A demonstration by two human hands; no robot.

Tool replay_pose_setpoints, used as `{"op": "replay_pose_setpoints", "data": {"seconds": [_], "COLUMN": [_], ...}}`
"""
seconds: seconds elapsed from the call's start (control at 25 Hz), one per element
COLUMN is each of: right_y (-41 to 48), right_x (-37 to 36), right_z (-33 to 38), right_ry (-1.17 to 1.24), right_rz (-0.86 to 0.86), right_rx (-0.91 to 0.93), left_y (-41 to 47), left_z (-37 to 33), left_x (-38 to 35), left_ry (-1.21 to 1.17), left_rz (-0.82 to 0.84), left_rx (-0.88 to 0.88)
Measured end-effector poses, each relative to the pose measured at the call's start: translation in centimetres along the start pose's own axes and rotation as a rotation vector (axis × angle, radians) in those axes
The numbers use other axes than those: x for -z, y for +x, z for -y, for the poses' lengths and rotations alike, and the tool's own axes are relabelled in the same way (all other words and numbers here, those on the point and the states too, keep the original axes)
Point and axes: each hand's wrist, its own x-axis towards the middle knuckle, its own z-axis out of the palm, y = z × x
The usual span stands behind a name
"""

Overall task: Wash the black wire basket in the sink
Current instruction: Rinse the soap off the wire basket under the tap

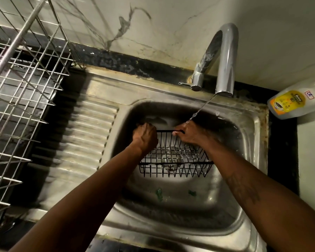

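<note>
The black wire basket (175, 160) is held inside the steel sink (251, 160), tilted with its open side toward me. My left hand (145, 138) grips the far rim at its left corner. My right hand (188, 133) grips the same rim toward the right, its fingers curled over the wire. A thin stream of water (202, 108) runs from the tap (224, 59) onto my right hand. Foam or water glistens on the basket's bottom wires.
A ribbed steel drainboard (84, 135) lies left of the basin. A large metal dish rack (20, 91) stands further left. A bottle of dish liquid (295, 101) lies on the counter at the right. Green scraps (159, 193) sit in the basin bottom.
</note>
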Motion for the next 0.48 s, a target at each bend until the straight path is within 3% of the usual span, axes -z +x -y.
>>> {"op": "replay_pose_setpoints", "data": {"seconds": [0.2,0.4,0.48], "right_y": [1.6,2.2,1.7], "right_x": [0.5,0.3,0.8], "right_z": [2.0,2.8,2.7], "right_ry": [0.141,0.504,0.686], "right_rz": [-0.004,-0.140,-0.125], "right_rx": [0.059,0.036,0.050], "left_y": [1.8,3.8,4.0], "left_z": [-0.7,-0.4,0.3], "left_x": [0.0,-0.1,0.0], "left_ry": [-0.177,-0.095,-0.169], "left_rz": [0.069,0.091,0.116], "left_rx": [-0.317,-0.377,-0.376]}}
